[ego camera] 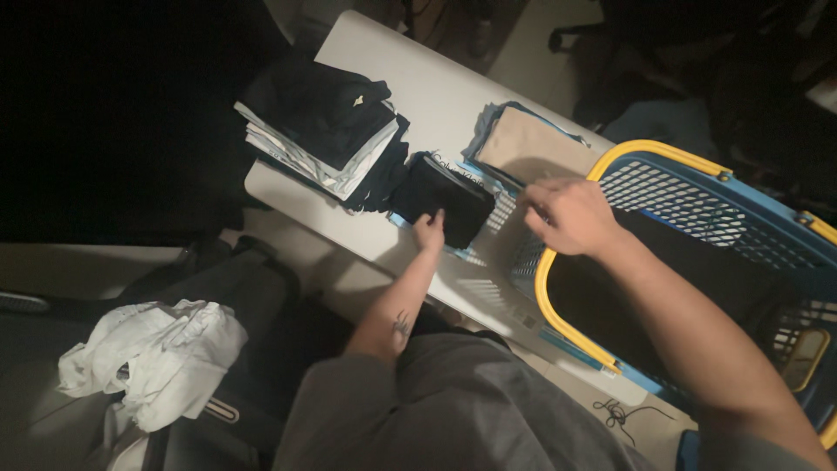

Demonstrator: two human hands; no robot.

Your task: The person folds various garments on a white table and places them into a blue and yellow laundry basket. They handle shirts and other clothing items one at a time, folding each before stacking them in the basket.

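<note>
The left hand [429, 232] lies flat, fingers spread open, pressing the near edge of a small folded black garment [443, 199] that rests on the white worktop [418, 87] between a tall folded stack [323, 131] and a tan folded piece [532, 144]. The right hand [567, 214] hovers loosely curled at the yellow rim of a blue basket [689, 196], its grip empty as far as shows. A crumpled white cloth [153, 358] lies on the floor, well apart.
</note>
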